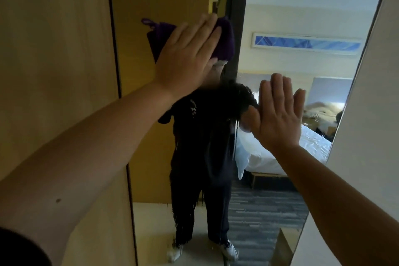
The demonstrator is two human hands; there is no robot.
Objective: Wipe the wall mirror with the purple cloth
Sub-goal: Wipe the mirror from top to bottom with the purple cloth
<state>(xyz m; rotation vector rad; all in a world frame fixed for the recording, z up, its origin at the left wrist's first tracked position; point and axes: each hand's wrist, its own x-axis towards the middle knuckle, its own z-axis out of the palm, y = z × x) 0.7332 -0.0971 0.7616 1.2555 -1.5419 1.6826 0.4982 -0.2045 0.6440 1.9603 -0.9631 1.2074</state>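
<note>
Both forearms are stretched from the near edge toward the wall mirror (269, 179). Flat on the glass, the left hand (183, 56) is pressed with straight fingers over the purple cloth (224, 36), upper left; the right hand (278, 114) is spread flat, holding nothing. Even, overlapping strokes would probably serve best. Wood panelling (54, 49) is seen left; a bed (280, 153) is reflected.

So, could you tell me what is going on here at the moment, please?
A person is wiping a wall mirror. The left hand presses a purple cloth flat against the upper glass, fingers straight. The right hand rests open-palmed against the mirror lower down, seemingly as a brace. The mirror reflects the person and a bed.
</note>
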